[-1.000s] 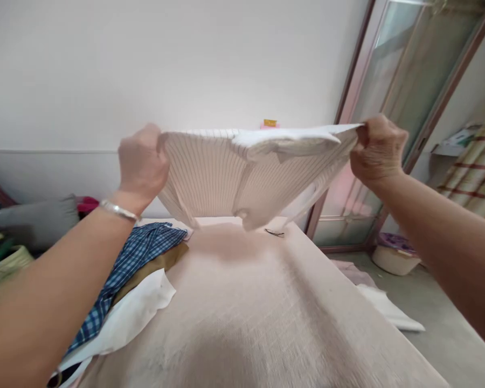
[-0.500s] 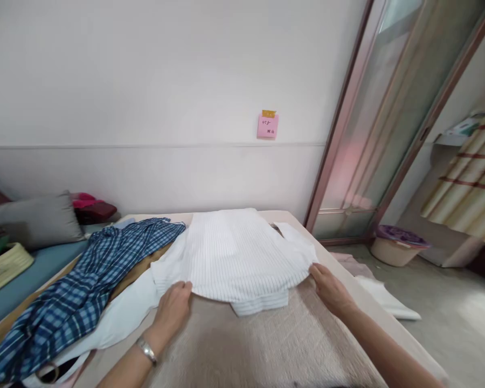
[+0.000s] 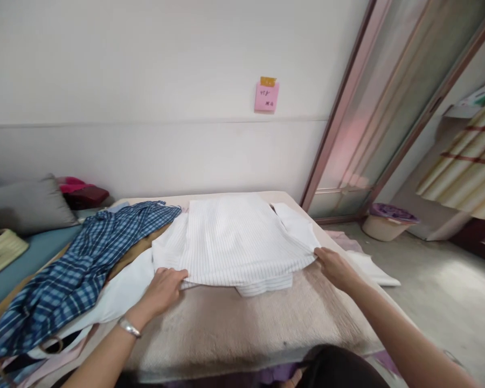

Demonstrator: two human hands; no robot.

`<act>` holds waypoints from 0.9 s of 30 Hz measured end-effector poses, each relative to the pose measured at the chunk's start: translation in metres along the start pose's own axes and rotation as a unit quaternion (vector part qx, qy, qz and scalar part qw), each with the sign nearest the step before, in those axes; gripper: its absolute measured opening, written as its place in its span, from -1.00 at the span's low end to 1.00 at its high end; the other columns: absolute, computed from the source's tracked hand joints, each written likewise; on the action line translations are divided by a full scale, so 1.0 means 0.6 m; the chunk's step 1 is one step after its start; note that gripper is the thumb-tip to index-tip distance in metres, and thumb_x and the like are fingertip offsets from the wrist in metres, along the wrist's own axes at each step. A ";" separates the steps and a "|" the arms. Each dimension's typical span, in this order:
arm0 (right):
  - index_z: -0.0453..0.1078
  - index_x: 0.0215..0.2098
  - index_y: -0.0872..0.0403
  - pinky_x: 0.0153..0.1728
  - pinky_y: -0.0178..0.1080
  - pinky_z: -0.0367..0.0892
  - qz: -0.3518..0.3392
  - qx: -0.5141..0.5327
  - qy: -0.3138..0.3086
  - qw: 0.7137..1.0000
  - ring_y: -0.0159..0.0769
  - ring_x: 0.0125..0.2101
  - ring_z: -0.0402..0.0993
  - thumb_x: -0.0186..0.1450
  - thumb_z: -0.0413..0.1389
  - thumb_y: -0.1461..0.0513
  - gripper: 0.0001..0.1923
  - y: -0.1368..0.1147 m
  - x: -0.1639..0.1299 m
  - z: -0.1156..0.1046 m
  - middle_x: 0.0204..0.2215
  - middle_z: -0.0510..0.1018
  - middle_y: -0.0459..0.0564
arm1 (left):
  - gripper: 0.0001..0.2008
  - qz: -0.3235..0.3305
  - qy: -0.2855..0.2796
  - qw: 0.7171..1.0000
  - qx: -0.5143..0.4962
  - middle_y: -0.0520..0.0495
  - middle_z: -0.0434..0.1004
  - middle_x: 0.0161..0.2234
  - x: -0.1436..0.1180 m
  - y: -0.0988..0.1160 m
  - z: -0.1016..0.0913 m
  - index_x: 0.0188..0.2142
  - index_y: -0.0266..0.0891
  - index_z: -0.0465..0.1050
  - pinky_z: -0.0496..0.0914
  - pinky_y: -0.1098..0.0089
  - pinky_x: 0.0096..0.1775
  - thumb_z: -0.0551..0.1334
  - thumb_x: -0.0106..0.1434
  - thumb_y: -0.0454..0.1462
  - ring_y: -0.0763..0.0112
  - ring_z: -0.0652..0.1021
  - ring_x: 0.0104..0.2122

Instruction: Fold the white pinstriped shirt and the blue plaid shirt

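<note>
A white shirt with thin stripes (image 3: pixel 234 242) lies spread on a table covered in beige cloth (image 3: pixel 234 323). My left hand (image 3: pixel 164 288), with a silver bracelet on the wrist, pinches the shirt's near left corner. My right hand (image 3: pixel 335 267) pinches its near right corner. Both hands rest low on the table, holding the hem edge. A folded part of the shirt sticks out under the hem in the middle.
A blue checked garment (image 3: pixel 84 264), a brown cloth and a white cloth (image 3: pixel 119 299) are piled on the table's left. A grey cushion (image 3: pixel 28 205) lies farther left. A pink note (image 3: pixel 265 97) hangs on the wall. A basin (image 3: pixel 386 223) and white cloths sit on the floor at right.
The shirt was held up in the air a second ago; both hands have brought it down and laid it flat on the table, still holding its near corners.
</note>
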State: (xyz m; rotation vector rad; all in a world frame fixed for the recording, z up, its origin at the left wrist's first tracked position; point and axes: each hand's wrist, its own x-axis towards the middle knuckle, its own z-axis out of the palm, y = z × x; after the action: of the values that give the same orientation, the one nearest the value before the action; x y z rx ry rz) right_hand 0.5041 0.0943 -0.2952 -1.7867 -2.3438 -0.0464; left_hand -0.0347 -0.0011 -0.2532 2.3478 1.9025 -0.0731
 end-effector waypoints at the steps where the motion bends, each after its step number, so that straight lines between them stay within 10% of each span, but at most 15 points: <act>1: 0.29 -0.30 0.07 -0.28 -0.26 0.15 -0.002 -0.005 -0.006 1.000 -0.23 -0.30 0.40 0.23 -0.08 0.53 -0.72 0.004 0.001 -0.007 -0.34 0.44 0.00 | -0.63 0.008 -0.012 1.000 0.002 -0.11 0.59 -0.30 -0.003 0.002 -0.003 -0.23 -0.16 0.49 0.23 0.19 -0.01 0.03 0.20 -0.56 0.14 0.55 -0.14; 5: 0.35 -0.26 0.09 -0.24 -0.25 0.22 0.003 -0.033 -0.024 0.999 -0.15 -0.17 0.45 0.21 -0.05 0.55 -0.69 -0.015 -0.017 -0.005 -0.28 0.49 0.09 | -0.44 0.025 0.036 0.998 0.038 -0.23 0.55 0.01 -0.016 0.051 0.040 0.03 -0.18 0.48 0.13 0.00 0.21 0.04 0.13 -0.60 0.06 0.47 0.11; 10: 0.30 0.18 0.08 0.13 0.00 0.27 -0.100 -0.052 0.017 0.993 0.06 0.28 0.20 0.13 0.01 0.58 -0.32 -0.086 -0.076 0.027 0.22 0.37 0.25 | -0.17 0.167 0.153 0.972 0.070 -0.21 0.14 0.42 -0.019 0.153 0.143 0.44 0.02 0.01 0.00 -0.12 0.35 -0.04 0.26 -0.61 0.05 0.17 0.40; 16: 0.39 0.06 0.09 0.21 0.08 0.26 -0.226 -0.011 0.018 0.974 0.02 0.33 0.16 0.23 -0.03 0.54 -0.50 -0.122 -0.105 0.038 0.24 0.38 0.22 | -0.54 0.238 0.151 0.959 0.016 -0.27 0.39 0.25 0.004 0.232 0.163 0.25 -0.18 0.32 0.18 -0.06 0.27 -0.01 0.43 -0.44 0.05 0.35 0.27; 23: 0.49 -0.21 0.02 0.04 -0.09 0.37 -0.152 0.104 -0.040 0.982 -0.12 0.00 0.47 0.24 -0.05 0.48 -0.63 -0.119 -0.116 0.001 -0.09 0.56 0.07 | -0.87 0.181 0.048 0.971 -0.147 -0.13 0.58 -0.18 -0.009 0.269 0.149 -0.22 -0.15 0.46 0.38 0.17 -0.12 0.13 0.37 -0.34 0.16 0.53 -0.14; 27: 0.51 -0.21 0.00 -0.09 -0.19 0.36 -0.096 0.113 -0.140 0.979 -0.18 -0.13 0.51 0.19 -0.06 0.48 -0.59 -0.126 -0.133 -0.013 -0.17 0.56 0.03 | -0.82 0.182 0.034 0.971 -0.152 -0.09 0.58 -0.25 -0.008 0.224 0.127 -0.33 -0.16 0.42 0.36 0.23 -0.16 0.16 0.40 -0.18 0.20 0.54 -0.19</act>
State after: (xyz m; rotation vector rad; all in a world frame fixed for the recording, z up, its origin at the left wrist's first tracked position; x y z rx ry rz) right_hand 0.4530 -0.0033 -0.2944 -1.5399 -2.5824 0.4551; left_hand 0.0984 -0.0426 -0.3199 2.4551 1.3574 0.3112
